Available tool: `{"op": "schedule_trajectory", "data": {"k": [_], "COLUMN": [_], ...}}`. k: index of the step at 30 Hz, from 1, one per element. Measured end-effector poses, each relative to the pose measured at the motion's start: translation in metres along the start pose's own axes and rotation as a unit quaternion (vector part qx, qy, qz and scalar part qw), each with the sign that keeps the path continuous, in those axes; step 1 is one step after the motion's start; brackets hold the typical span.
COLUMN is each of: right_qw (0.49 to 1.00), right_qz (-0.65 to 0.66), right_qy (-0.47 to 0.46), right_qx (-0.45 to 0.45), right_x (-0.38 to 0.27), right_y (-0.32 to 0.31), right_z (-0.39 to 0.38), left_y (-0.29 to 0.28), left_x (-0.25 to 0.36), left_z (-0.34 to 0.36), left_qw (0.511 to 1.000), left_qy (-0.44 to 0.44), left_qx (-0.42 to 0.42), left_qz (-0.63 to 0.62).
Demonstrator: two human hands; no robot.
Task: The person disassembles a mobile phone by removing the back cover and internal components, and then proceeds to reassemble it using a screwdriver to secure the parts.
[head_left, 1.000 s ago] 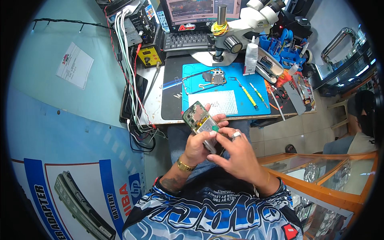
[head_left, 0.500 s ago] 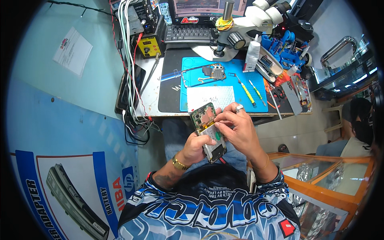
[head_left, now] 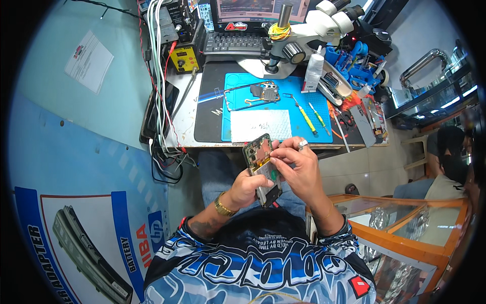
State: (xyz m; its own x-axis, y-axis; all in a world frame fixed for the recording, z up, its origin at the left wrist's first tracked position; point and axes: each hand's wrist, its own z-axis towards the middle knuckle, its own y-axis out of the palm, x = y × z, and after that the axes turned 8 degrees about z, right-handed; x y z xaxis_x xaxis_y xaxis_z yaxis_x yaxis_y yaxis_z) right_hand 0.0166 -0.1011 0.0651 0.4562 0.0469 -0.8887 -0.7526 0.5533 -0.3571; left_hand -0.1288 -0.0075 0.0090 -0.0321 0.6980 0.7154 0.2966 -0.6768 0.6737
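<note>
An opened smartphone (head_left: 262, 152), its back off, is held tilted above my lap. A copper-coloured board area, a yellow strip and a silver battery (head_left: 269, 173) with a green mark show inside it. My left hand (head_left: 247, 186) grips the phone's lower left side, thumb lying over the battery. At the phone's right side my right hand (head_left: 297, 163) has thumb and index finger pinched together by the yellow strip; what lies between the fingertips is too small to make out. Beyond them, a phone frame (head_left: 226, 100) and a camera cover piece (head_left: 271, 91) lie on the blue mat (head_left: 298, 84).
A white sheet (head_left: 253, 133) covers the mat's near edge. Two yellow-green screwdrivers (head_left: 305, 119) and a white tube (head_left: 313, 72) are to the right. Behind stand a microscope (head_left: 298, 38), a keyboard (head_left: 234, 44) and a yellow power unit (head_left: 183, 60). Cables (head_left: 161, 96) hang left; a glass cabinet (head_left: 405, 223) stands right.
The phone is turned slightly more on its edge in my hands. My right fingertips stay at the yellow strip. The whole view has shifted a little.
</note>
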Motion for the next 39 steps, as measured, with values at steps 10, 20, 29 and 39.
{"op": "schedule_trajectory", "data": {"k": [10,20,29,39], "right_qw": [0.993,0.983,0.994,0.815], "right_qz": [-0.083,0.087,0.101,0.462], "right_qy": [-0.079,0.116,0.020,0.337], "right_qx": [-0.016,-0.111,-0.038,-0.090], "right_x": [-0.004,0.007,0.016,0.028], "right_y": [-0.015,-0.028,-0.028,-0.029], "right_z": [0.000,0.007,-0.015,-0.021], "left_y": [0.006,-0.007,0.007,0.000], "left_x": [0.001,-0.006,0.000,-0.002], "left_z": [0.003,0.001,0.000,0.003], "left_qw": [1.000,0.997,0.997,0.992], "left_qy": [0.004,-0.044,-0.061,-0.071], "left_qx": [-0.007,-0.054,-0.039,-0.101], "left_qz": [0.005,-0.013,-0.032,-0.039]}}
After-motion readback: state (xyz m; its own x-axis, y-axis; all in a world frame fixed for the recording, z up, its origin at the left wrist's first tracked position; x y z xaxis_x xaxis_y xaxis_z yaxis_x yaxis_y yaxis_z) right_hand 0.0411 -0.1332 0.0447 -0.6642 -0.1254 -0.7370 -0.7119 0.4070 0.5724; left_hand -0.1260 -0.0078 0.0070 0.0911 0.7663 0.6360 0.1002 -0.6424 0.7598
